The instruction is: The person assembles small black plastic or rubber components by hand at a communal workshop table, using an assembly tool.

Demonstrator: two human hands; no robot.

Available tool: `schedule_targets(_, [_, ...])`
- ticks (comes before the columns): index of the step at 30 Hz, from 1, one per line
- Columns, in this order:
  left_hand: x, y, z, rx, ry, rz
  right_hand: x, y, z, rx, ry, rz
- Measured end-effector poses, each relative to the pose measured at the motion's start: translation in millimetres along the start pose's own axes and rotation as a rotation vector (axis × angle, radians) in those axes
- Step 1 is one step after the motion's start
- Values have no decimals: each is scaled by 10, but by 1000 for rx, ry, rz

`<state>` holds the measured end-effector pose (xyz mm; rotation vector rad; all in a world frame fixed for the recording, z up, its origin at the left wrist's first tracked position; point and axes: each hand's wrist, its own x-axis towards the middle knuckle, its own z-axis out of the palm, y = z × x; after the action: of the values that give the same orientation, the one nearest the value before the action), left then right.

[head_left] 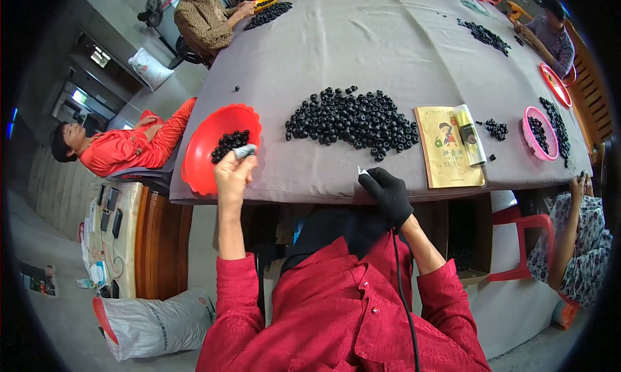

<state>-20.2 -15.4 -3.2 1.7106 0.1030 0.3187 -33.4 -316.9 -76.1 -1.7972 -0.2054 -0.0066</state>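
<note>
My left hand (233, 173) is bare, with a grey wrap (244, 152) on one finger. It is closed over the near right rim of a red scalloped bowl (200, 149); what it holds, if anything, is hidden. Small black ring-shaped parts (228, 143) lie in that bowl. A black glove covers my right hand (387, 194), which is shut on a small tool with a pale pointed tip (362, 170) at the table's near edge. A thin black cord (402, 288) hangs from near that wrist. Beyond my hands spreads a large heap of black ring-shaped parts (349, 120).
A yellow booklet (446, 159) with a clear-and-yellow tube (471, 136) on it lies right of the heap. Farther right stand a pink basket (530, 146) and more black parts. Other people sit round the grey-covered table (362, 42). A white sack (155, 323) lies at lower left.
</note>
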Motion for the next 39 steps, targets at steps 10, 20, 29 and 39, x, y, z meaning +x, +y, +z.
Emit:
schedule_targets(10, [267,-83,98,370,164,159,4,-24,19,34,9,100])
schedule_targets(20, [40,-538,1546,395,-266,329,-22,31,64,85,14,88])
schedule_targets(29, [137,-541,1744,601,-360,344,3,26,36,72,-2,72])
schedule_targets(39, [208,-631,1868,630,-351,440,16,80,48,56,-6,71])
